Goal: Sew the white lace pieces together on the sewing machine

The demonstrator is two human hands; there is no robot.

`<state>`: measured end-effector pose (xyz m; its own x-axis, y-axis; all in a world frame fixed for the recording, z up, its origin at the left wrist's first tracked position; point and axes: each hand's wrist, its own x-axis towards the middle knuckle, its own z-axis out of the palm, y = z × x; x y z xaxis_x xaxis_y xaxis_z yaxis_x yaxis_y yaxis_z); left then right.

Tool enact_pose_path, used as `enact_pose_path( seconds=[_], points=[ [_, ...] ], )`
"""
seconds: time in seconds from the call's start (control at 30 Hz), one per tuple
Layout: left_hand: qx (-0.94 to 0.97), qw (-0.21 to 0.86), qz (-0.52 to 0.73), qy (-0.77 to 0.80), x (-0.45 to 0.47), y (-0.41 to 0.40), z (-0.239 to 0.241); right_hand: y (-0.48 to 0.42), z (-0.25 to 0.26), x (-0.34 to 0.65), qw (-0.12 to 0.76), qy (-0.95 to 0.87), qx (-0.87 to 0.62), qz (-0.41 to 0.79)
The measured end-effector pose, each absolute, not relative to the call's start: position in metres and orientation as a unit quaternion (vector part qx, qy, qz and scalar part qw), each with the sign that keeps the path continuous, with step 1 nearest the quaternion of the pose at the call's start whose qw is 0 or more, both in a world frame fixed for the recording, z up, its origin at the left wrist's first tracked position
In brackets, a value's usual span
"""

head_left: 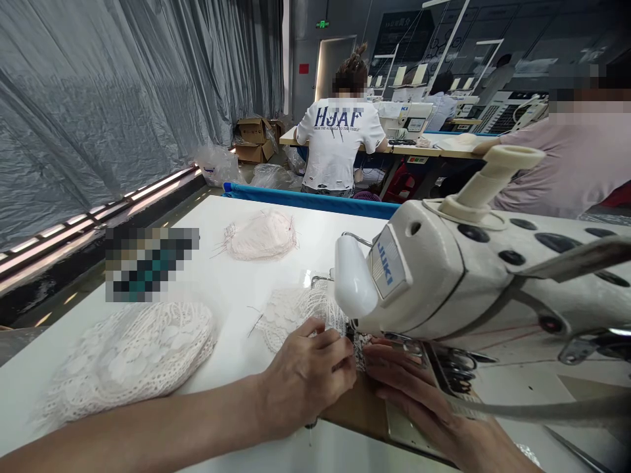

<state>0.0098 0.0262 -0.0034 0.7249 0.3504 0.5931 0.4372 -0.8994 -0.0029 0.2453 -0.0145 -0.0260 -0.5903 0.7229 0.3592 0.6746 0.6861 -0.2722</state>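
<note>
A white lace piece (288, 314) lies under the head of a white sewing machine (434, 256), its near edge at the needle area. My left hand (313, 368) has its fingers curled closed on the lace, just left of the presser foot. A small dark tip shows below that hand; I cannot make out what it is. My right hand (419, 387) lies with its fingers stretched out and flat at the right of the needle area, touching the lace edge, partly hidden by the machine head. The needle itself is hidden.
A pile of white lace (158, 348) lies at the left of the white table (236, 276). Farther back is a pale pink lace piece (261, 235) with loose threads. Metal scissors or blades (576, 447) lie at lower right. Co-workers sit ahead, one in a white T-shirt (340, 144).
</note>
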Motion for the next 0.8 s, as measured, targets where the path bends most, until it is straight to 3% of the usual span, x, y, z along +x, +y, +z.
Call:
enact_pose_path(
  seconds=[0.2,0.6,0.8],
  points=[
    [-0.927,0.076,-0.296,-0.216,0.010,0.026,-0.005,-0.013,-0.015,0.238,0.264,-0.881,-0.381,0.088],
    [-0.929,0.078,-0.284,-0.225,0.010,0.025,-0.006,-0.014,-0.041,0.254,0.241,-0.882,-0.396,0.091],
    [-0.924,0.068,-0.301,-0.224,0.011,0.025,-0.004,-0.013,-0.034,0.247,0.217,-0.896,-0.387,0.017]
  ],
)
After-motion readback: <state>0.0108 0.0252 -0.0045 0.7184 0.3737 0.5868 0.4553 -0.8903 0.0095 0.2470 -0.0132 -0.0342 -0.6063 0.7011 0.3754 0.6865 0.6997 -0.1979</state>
